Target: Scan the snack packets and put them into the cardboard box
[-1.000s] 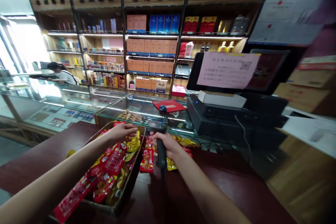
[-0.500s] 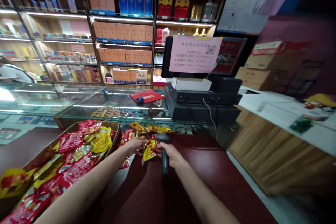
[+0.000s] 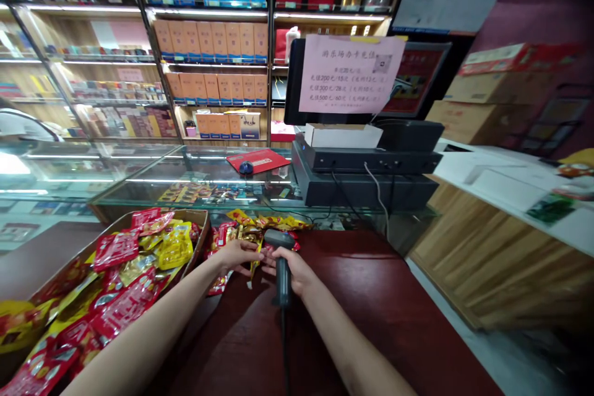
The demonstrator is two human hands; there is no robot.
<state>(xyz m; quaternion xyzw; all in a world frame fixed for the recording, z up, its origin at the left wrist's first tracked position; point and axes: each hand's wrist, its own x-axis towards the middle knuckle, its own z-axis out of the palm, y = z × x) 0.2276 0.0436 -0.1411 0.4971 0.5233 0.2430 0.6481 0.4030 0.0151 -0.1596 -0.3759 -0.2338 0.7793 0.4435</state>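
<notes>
Your left hand (image 3: 236,253) pinches a yellow packet (image 3: 255,265), probably light, soft and slippery (the sealed edge should hold best); your right hand (image 3: 299,271) grips the scanner (image 3: 283,281).

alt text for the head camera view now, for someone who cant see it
A right hand holds a dark handheld scanner beside a left hand at a yellow packet, over a dark red table; left, an open box of snack packets.

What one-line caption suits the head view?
Right hand gripping a scanner, left hand holding a yellow packet, beside a box of packets.
</notes>
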